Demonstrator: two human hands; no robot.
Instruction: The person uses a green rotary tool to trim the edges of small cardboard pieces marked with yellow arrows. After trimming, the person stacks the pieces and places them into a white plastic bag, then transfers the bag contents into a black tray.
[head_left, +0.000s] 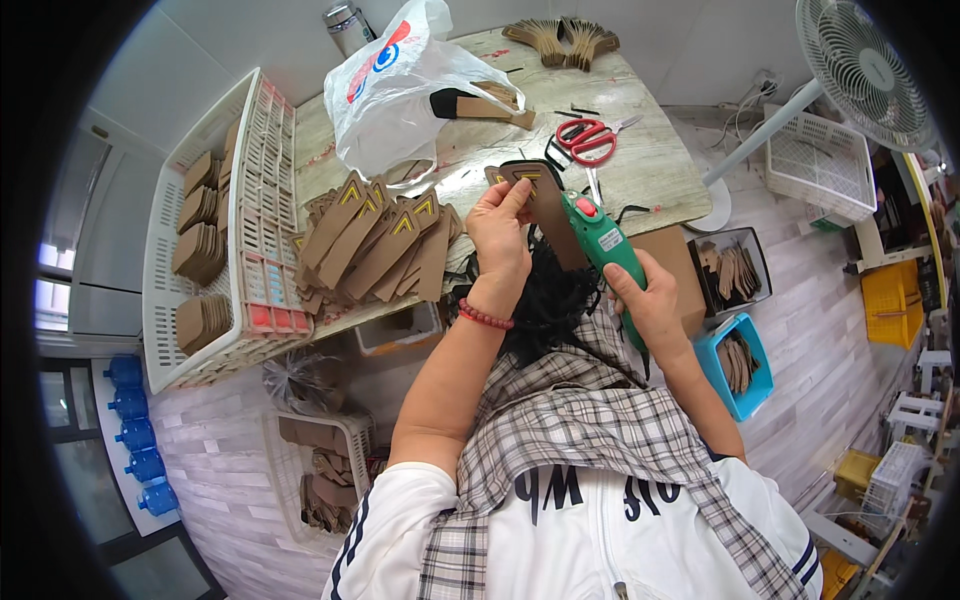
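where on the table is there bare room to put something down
The table is mostly bare between the fanned brown pieces at its far edge and the red-handled scissors; a smaller patch lies just nearer than those, along the right edge. The left is crowded: heaped brown pieces and the plastic bag.

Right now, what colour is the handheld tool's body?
The handheld tool has a green body, best seen in the head view.

White fan [872, 72], blue jugs [137, 434], yellow basket [890, 328].
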